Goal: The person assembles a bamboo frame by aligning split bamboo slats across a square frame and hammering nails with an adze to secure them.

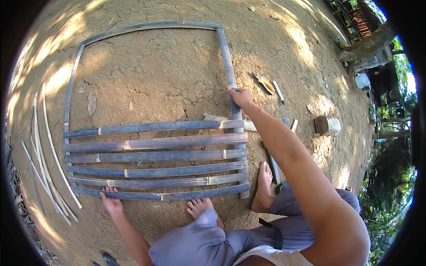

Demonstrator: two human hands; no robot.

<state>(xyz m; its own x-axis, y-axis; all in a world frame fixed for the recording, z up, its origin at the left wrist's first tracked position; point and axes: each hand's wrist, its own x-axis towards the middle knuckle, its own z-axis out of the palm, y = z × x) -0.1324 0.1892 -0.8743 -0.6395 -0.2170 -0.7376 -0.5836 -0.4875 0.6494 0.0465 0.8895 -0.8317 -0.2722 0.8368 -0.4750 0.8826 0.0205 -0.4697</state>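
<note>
In the head view, the bamboo frame (157,127) lies on dirt (146,66); the right hand (242,98) closes on its right rail (225,53), the left hand (112,201) half-curls at the nearest slat (137,194), grip unclear. Probably light, stiff, smooth; best held by both side rails.
</note>
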